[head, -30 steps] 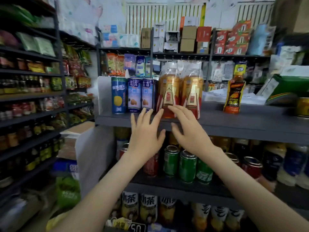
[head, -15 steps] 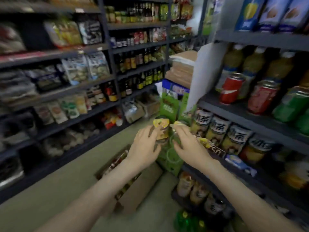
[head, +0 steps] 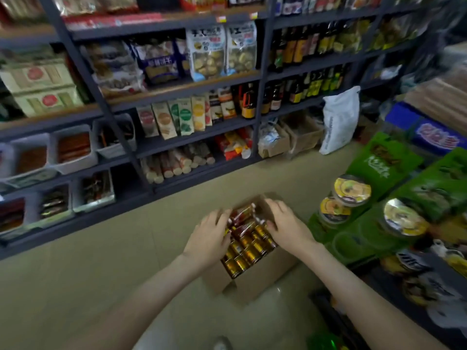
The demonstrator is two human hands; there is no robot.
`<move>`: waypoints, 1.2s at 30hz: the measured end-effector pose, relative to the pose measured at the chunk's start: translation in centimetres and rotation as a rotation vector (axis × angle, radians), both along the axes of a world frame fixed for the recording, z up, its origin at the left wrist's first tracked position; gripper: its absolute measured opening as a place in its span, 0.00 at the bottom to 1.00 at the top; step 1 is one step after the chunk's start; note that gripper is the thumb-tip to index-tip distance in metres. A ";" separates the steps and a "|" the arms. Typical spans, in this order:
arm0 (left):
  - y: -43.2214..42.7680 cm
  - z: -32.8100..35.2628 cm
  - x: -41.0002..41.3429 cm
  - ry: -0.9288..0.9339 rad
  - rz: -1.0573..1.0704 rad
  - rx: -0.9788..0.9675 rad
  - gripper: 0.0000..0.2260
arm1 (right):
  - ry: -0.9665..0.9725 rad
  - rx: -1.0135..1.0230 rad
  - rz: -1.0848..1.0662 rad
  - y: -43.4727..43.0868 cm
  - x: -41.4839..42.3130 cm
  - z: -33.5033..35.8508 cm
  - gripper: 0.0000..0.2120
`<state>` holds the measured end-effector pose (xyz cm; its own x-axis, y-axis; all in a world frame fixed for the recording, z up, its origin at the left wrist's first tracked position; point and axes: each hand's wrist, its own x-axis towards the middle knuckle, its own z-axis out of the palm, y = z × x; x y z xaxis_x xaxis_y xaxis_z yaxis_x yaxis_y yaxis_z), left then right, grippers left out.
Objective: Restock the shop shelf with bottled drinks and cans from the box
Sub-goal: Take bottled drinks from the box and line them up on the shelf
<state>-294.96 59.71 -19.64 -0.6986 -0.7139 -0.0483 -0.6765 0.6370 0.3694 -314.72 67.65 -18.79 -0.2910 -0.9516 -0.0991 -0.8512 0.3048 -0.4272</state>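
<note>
Bottled drinks (head: 249,245) lie packed in the box (head: 255,281) on the floor (head: 101,261), lower centre of the frame. A second ago we were reaching to the drinks shelf; now we have turned down to fetch the next load. Our left hand (head: 211,236) and right hand (head: 286,224) touch the bottles from either side, but blur hides any grip. The bottles are glossy amber cylinders with red wrappers, and the cardboard is matte brown.
</note>
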 end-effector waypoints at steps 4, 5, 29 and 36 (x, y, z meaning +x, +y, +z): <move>-4.5 -2.2 -0.6 -0.070 -0.011 0.055 0.26 | -0.047 0.064 -0.020 -3.2 -0.5 -3.0 0.28; -5.5 -2.9 -1.0 -0.088 -0.008 0.074 0.26 | -0.056 0.075 -0.027 -3.9 -1.0 -3.8 0.29; -16.8 -50.8 -16.9 -0.218 0.198 0.515 0.28 | 0.079 0.594 0.014 -16.8 -20.1 -53.8 0.35; -13.9 -64.3 -18.4 -0.293 0.093 0.575 0.30 | 0.236 0.587 -0.142 -17.0 -23.1 -68.7 0.39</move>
<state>-313.36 45.77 -83.97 -0.5353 -0.5741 -0.6196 -0.8436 0.3268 0.4260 -337.87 50.63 -87.51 -0.4878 -0.7091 -0.5091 -0.8358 0.5476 0.0382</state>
